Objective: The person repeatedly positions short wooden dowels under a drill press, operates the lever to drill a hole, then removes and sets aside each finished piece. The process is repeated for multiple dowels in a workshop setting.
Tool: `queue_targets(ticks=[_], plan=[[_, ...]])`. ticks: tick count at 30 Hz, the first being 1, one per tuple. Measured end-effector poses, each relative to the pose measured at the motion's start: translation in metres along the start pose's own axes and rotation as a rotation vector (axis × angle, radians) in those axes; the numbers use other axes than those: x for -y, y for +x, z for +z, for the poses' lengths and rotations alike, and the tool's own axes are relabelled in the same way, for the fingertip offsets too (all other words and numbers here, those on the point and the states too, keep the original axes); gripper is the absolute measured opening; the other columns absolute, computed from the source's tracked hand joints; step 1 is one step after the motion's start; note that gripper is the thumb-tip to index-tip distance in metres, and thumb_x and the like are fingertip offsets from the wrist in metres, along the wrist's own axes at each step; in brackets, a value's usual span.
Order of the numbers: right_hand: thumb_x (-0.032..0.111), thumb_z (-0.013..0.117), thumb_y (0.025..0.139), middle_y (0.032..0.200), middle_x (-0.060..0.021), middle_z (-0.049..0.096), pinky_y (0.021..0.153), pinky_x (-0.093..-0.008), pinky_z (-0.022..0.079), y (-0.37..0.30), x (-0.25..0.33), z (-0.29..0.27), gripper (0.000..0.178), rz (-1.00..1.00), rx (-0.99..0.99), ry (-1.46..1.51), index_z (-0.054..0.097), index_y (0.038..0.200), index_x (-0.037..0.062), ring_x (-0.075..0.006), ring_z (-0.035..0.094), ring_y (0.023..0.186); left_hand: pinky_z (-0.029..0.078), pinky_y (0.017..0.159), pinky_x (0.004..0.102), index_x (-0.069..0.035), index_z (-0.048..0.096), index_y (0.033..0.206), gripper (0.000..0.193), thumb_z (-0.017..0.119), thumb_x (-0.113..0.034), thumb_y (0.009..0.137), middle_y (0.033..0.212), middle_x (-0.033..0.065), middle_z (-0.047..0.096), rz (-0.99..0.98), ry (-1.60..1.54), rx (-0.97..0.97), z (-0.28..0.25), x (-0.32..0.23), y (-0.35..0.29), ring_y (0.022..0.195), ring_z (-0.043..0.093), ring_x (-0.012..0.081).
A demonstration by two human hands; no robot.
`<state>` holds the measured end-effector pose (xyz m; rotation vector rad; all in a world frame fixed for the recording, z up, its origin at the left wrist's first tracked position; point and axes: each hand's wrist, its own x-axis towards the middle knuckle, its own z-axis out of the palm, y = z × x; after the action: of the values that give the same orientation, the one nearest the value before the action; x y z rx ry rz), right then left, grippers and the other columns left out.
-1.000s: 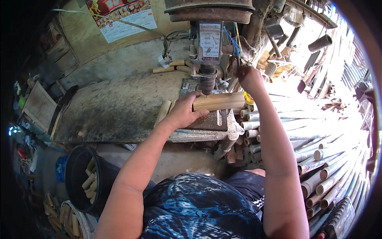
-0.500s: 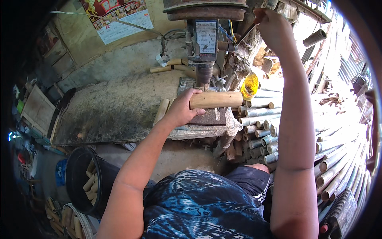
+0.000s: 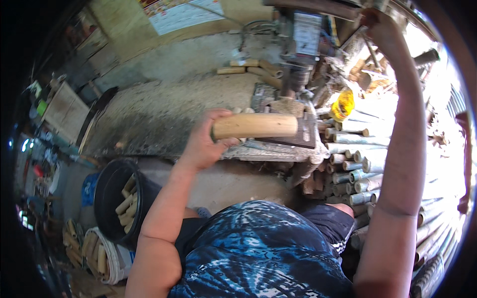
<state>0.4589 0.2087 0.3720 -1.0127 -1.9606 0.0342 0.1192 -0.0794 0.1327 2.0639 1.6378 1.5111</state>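
My left hand grips one end of a pale bamboo piece, thumb below and fingers over the top. The piece is held level above the near edge of the workbench, left of and nearer than the drill press. Its far end overlaps the dark metal drill table in view. High on the right, my right hand is closed round the handle end of the press's feed lever. The chuck is blurred, and I cannot make out the bit. Sawdust lies beneath it.
Several short bamboo pieces lie at the back of the workbench. A black bucket and a white container with bamboo pieces stand lower left. Stacked bamboo poles and a yellow container are at the right.
The bamboo piece has moved left and out from under the chuck in my left hand. My right hand stays on the lever. The whole view has shifted, so the press appears farther right.
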Motion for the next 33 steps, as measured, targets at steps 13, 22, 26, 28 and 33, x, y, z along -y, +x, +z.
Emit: queue_targets(ticks=[13,22,26,28,33], plan=[[0.008,0.047,0.097,0.081,0.0033,0.056,0.060,-0.0239,0.036,0.013,-0.026,0.002,0.040,-0.066,-0.043,0.035,0.060,0.134,0.0048,-0.0059,0.045,0.066,0.050,0.090,0.0492,-0.012,0.068,0.115,0.040,0.071,-0.041,0.089,0.113,0.0180,0.065,-0.915,1.311,-0.846,-0.276,0.075,-0.239,0.105,0.062,0.0381],[-0.003,0.045,0.086,0.094,0.0010,0.063,0.061,-0.0226,0.038,0.022,-0.045,0.004,0.050,-0.088,-0.043,0.039,0.058,0.134,0.0030,-0.0057,0.049,0.071,0.051,0.082,0.0456,-0.004,0.073,0.103,0.033,0.074,-0.032,0.086,0.097,0.0188,0.071,-0.505,0.914,-0.488,-0.150,0.145,-0.150,0.096,0.065,0.0373],[-0.004,0.048,0.084,0.109,-0.0024,0.070,0.064,-0.0226,0.042,0.023,-0.043,0.004,0.056,-0.068,-0.052,0.028,0.056,0.139,0.0028,-0.0067,0.054,0.076,0.049,0.100,0.0436,-0.004,0.056,0.137,0.079,0.073,-0.059,0.084,0.128,0.0242,0.065,-0.889,0.332,-0.075,-0.010,0.154,-0.053,0.117,0.064,0.0359],[0.000,0.049,0.086,0.109,-0.0028,0.071,0.066,-0.0241,0.044,0.024,-0.038,0.004,0.055,-0.091,-0.045,-0.111,0.057,0.140,0.0051,-0.0076,0.056,0.076,0.049,0.102,0.0434,-0.004,0.049,0.144,0.089,0.072,-0.063,0.082,0.131,0.0252,0.064,-0.892,0.339,0.033,0.041,0.155,-0.025,0.121,0.063,0.0355],[0.002,0.048,0.087,0.112,-0.0058,0.072,0.081,-0.0277,0.048,0.018,-0.033,0.008,0.053,-0.113,-0.090,-0.220,0.058,0.138,0.0063,-0.0120,0.062,0.090,0.052,0.095,0.0429,-0.005,0.044,0.149,0.091,0.075,-0.059,0.082,0.128,0.0233,0.065,-0.863,0.219,0.143,0.078,0.189,-0.020,0.109,0.068,0.0338]])
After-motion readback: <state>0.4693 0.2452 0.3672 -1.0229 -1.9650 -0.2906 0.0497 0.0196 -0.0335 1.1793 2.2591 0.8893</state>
